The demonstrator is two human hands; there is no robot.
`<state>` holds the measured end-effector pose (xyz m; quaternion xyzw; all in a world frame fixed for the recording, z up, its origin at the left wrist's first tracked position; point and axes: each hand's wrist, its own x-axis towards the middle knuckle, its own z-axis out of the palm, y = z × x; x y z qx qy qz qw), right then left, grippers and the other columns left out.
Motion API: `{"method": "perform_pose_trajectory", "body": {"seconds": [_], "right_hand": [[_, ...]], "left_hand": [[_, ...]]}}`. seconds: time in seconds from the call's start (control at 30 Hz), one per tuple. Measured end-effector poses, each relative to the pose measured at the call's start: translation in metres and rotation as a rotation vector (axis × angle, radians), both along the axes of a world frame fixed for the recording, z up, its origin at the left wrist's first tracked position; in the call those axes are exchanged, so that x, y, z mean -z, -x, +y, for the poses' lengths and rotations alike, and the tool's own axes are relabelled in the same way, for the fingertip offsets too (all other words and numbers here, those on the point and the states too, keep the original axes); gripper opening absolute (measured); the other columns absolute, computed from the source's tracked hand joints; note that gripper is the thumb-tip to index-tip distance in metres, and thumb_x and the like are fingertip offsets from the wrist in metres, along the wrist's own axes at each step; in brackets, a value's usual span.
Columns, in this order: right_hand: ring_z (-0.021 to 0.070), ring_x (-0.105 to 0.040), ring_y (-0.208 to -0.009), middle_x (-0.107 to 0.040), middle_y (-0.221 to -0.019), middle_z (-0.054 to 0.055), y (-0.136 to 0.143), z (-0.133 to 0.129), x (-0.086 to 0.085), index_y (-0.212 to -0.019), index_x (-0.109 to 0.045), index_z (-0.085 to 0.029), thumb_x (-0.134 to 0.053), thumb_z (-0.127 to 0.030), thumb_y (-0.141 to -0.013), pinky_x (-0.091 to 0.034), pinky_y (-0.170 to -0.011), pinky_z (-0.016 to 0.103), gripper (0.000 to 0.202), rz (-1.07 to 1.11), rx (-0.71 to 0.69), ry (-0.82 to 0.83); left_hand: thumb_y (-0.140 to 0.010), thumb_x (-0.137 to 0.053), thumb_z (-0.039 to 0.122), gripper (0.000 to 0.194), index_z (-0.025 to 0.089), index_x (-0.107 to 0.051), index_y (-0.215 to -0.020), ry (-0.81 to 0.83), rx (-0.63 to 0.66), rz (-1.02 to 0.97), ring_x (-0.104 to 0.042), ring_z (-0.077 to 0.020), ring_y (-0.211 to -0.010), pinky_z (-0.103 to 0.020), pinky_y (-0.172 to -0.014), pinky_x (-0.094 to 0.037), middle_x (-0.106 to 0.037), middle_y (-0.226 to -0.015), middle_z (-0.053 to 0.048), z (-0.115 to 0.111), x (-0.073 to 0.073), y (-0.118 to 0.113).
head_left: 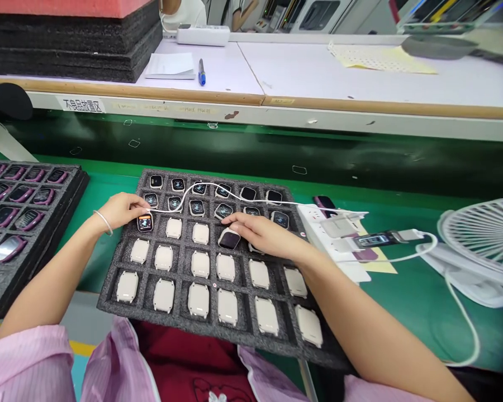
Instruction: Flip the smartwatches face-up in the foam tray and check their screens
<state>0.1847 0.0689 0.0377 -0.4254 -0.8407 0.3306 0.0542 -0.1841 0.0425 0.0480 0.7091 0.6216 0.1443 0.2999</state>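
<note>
Our left hand pinches the white cable, the lit watch just nearside of that grip in the tray, while our right hand touches the dark watch, its hold unclear.

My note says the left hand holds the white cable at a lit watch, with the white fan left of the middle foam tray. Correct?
Not quite: in the head view the white fan stands right of the middle foam tray. The left hand does hold the white cable at a lit watch.
</note>
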Motion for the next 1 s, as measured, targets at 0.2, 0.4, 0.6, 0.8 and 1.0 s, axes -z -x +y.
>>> {"method": "perform_pose_trajectory", "body": {"seconds": [0.2, 0.4, 0.6, 0.8, 1.0], "right_hand": [[0.0294, -0.071, -0.093, -0.075, -0.100, 0.009, 0.007, -0.008, -0.002, -0.101, -0.069, -0.022, -0.035, -0.046, -0.102, -0.054, -0.085, 0.041, 0.041, -0.019, 0.013, -0.091], [0.0275, -0.068, -0.109, -0.073, -0.118, 0.006, 0.007, -0.013, -0.010, -0.111, -0.070, -0.022, -0.037, -0.038, -0.102, -0.051, -0.096, 0.040, 0.038, 0.049, -0.056, -0.090], [0.0297, -0.066, -0.112, -0.072, -0.121, 0.010, 0.006, -0.009, -0.006, -0.114, -0.071, -0.020, -0.040, -0.032, -0.102, -0.050, -0.099, 0.044, 0.036, -0.022, -0.088, -0.145], [0.0266, -0.065, -0.111, -0.070, -0.119, 0.012, -0.001, -0.006, -0.004, -0.119, -0.068, -0.017, -0.044, -0.030, -0.102, -0.050, -0.099, 0.041, 0.032, 0.084, -0.096, -0.105], [0.0285, -0.064, -0.105, -0.067, -0.111, 0.013, -0.003, -0.028, -0.009, -0.114, -0.065, -0.016, -0.058, -0.014, -0.092, -0.052, -0.093, 0.042, 0.023, 0.017, -0.105, -0.225]], "left_hand": [[-0.084, -0.064, 0.032, 0.016, 0.021, -0.075, -0.088, -0.153, 0.124, -0.079, -0.066, -0.0230, -0.095, -0.038, -0.091, -0.047, -0.074, -0.099, -0.006, -0.017, 0.002, -0.046], [-0.089, -0.062, 0.021, 0.011, 0.024, -0.071, -0.094, -0.277, 0.287, 0.360, -0.063, -0.0264, -0.098, -0.054, -0.102, -0.032, -0.073, -0.099, -0.005, -0.033, 0.011, -0.085], [-0.080, -0.072, 0.026, 0.017, 0.020, -0.067, -0.096, -0.429, 0.471, 0.605, -0.062, -0.0307, -0.098, -0.052, -0.105, -0.036, -0.073, -0.095, -0.011, -0.016, -0.004, -0.086], [-0.093, -0.044, 0.051, 0.041, 0.021, -0.070, -0.099, -0.091, 0.293, 0.047, -0.064, -0.0239, -0.092, -0.037, -0.088, -0.048, -0.074, -0.098, -0.007, 0.012, 0.000, -0.054], [-0.099, -0.037, 0.045, 0.043, 0.022, -0.074, -0.095, -0.146, 0.277, 0.218, -0.055, -0.0250, -0.094, -0.056, -0.105, -0.028, -0.067, -0.083, -0.006, 0.003, 0.011, -0.065]]}}
